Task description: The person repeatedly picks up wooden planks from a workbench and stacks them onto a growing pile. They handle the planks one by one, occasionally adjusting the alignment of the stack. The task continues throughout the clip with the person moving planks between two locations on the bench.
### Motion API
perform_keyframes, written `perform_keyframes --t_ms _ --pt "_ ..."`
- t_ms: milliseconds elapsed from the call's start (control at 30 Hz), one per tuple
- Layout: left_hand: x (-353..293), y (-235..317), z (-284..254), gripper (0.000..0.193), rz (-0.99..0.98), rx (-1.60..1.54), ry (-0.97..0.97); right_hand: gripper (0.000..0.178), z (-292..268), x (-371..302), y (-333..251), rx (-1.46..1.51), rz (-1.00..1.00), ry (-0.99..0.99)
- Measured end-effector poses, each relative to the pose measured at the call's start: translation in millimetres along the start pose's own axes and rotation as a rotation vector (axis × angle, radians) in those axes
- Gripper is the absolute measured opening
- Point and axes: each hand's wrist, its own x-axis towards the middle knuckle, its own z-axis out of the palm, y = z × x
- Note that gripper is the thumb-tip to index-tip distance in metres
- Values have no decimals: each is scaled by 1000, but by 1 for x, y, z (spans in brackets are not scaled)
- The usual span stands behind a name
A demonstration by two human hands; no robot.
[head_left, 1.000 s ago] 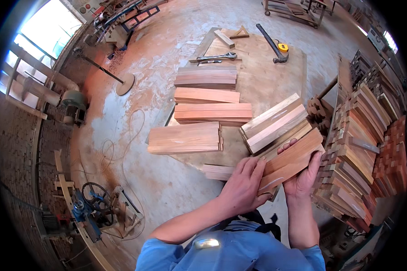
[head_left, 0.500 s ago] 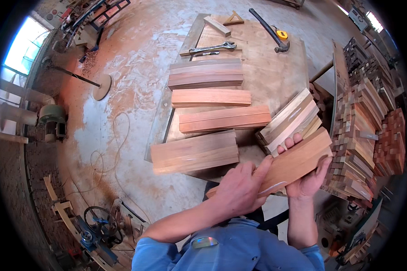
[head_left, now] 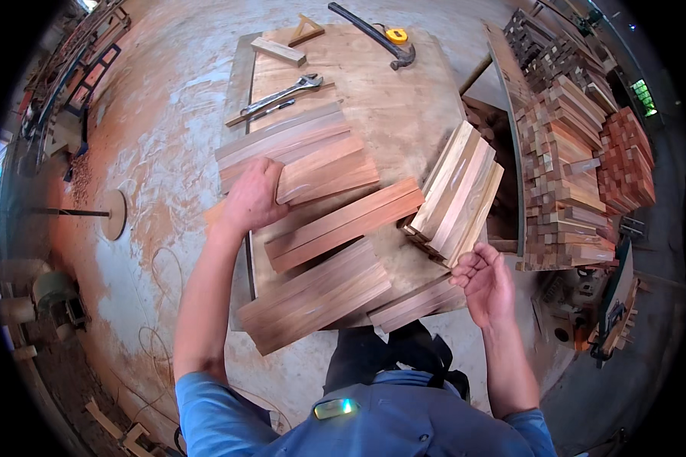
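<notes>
The person's left hand [head_left: 251, 199] is clamped over the near end of a short reddish plank [head_left: 324, 169], fingers curled round its edge, on a plywood worktable [head_left: 404, 107]. That plank lies at about ten o'clock from the table's middle, resting on a pile of longer brown boards [head_left: 282, 137]. The right hand [head_left: 486, 282] is released, palm up and fingers loosely spread, holding nothing; it hangs just beside the lower end of a tilted bundle of pale planks [head_left: 457, 194] at three o'clock. Between the two hands runs a long red-brown board stack [head_left: 343, 226], and at six o'clock from it sits a wider stack of dark boards [head_left: 316, 297]. Toward twelve o'clock on the table lie an adjustable wrench [head_left: 286, 94], a small wood block [head_left: 278, 51], a hammer [head_left: 373, 34] and a yellow tape measure [head_left: 396, 35]. Off at two o'clock stand tall piles of cut timber [head_left: 572, 152].
</notes>
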Motion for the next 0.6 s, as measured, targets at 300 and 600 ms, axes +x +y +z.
perform_keyframes --t_ms 300,600 --pt "19 -20 59 78 -54 1 -228 31 -16 19 22 -366 153 163" --pt "-110 21 47 51 -857 -1080 322 59 35 184 17 -1005 246 73"
